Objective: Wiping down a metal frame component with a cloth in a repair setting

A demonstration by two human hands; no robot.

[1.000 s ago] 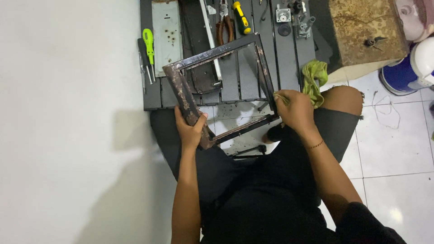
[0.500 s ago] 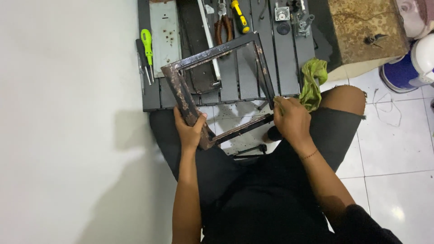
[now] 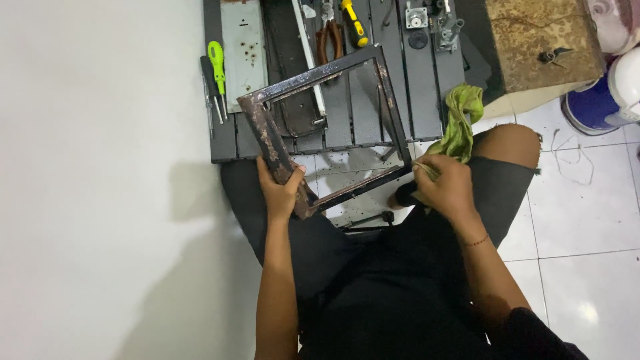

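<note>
**Both hands on a rusted metal frame**

The person sat with dark-clothed legs under the camera, and the left hand (image 3: 280, 190) was closed around the near left bar of a rusty, dark rectangular metal frame (image 3: 267, 137), thumb lying over the top of the bar. The right hand (image 3: 445, 187) was curled shut at the frame's near right corner, pinching something thin and pale against the bar (what exactly it held could not be made out). The frame sat tilted, its near edge over the person's lap and the white tiled floor (image 3: 567, 200), its far edge reaching over the dark slatted table (image 3: 427, 100). Just beyond the right hand, a crumpled green cloth (image 3: 461, 120) hung off the table's edge. Farther out on the table lay a green-handled screwdriver (image 3: 216, 63) at the left, a pale rust-spotted metal plate (image 3: 244, 53) beside it, brown-handled pliers (image 3: 330, 37) and a yellow-handled screwdriver (image 3: 353, 23).
</note>
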